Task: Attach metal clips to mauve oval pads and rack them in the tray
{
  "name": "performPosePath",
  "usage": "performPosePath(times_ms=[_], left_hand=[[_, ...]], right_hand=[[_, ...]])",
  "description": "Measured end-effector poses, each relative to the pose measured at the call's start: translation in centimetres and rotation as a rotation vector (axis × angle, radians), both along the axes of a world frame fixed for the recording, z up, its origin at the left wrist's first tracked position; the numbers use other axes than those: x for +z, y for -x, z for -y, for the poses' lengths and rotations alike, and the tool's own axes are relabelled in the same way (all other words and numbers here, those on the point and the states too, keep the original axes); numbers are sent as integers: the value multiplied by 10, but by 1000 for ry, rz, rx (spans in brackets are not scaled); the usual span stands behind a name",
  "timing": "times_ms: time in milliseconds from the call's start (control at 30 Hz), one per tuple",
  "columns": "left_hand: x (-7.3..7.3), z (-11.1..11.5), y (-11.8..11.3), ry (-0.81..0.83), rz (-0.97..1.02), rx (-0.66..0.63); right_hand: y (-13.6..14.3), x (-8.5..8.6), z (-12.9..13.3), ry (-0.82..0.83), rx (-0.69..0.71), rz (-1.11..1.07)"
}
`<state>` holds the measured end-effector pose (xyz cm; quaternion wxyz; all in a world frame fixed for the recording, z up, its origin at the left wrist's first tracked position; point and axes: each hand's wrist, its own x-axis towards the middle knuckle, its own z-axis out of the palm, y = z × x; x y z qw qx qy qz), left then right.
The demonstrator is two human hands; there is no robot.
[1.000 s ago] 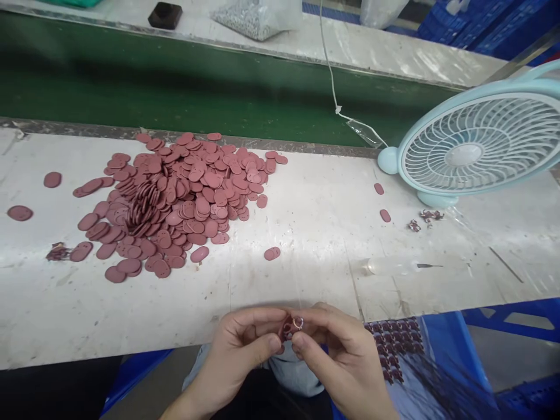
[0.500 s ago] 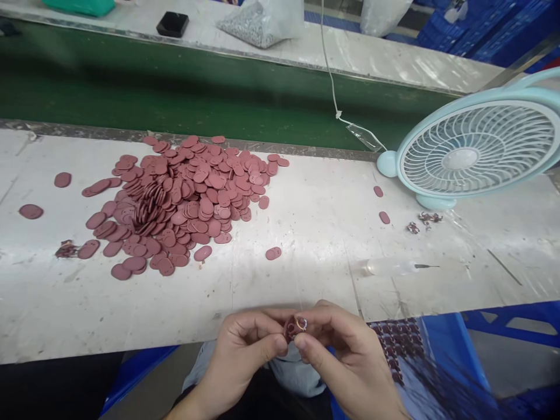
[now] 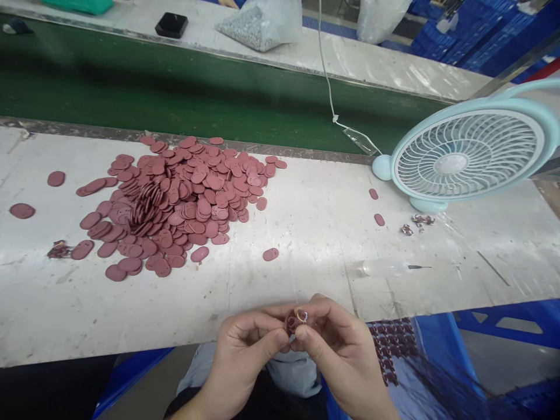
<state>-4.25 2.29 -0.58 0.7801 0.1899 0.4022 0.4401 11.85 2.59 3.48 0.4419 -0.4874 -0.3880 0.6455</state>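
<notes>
Both hands, left hand (image 3: 245, 350) and right hand (image 3: 336, 350), pinched one small reddish-brown oval rubber piece (image 3: 291, 322) with a tiny metal ring (image 3: 301, 316), just off the white desk (image 3: 306, 233) edge, pile of reddish-brown oval pieces (image 3: 175, 198) well apart.

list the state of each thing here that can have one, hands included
left hand: shut on the reddish tag
right hand: shut on the small metal ring
reddish tag: pinched between both hands, off the table
small metal ring: at the tag's top edge
pile of tags: loose heap on the table
fan: upright; spinning or not, cannot tell
clear bag: lying slumped, filled with small pale parts
</notes>
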Motion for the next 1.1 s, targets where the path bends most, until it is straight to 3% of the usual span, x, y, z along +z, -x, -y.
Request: performPosePath(times_ms=[333, 533, 667, 833, 900, 967, 1067, 1100], left_hand=[[3, -9, -1, -34, -119, 35], [7, -14, -4, -51, -141, 11], [9, -14, -9, -68, -148, -32], [15, -20, -13, -96, -181, -159], [18, -35, -7, -264, -381, -223], [20, -57, 3, -555, -760, -257], [16, -90, 17, -850, -1314, -316], [12, -99, 21, -924, -1411, -413]], right_hand=[[13, -13, -3, -30, -125, -91], [12, -10, -1, -82, -193, -98], [6, -11, 6, -100, -233, -75], [-8, -28, 25, -77, -377, -106], [-24, -37, 37, -51, -508, -152], [-50, -43, 52, -30, -660, -94], [-106, -53, 82, -25, -870, 206], [-127, -57, 94, -21, -932, 309]])
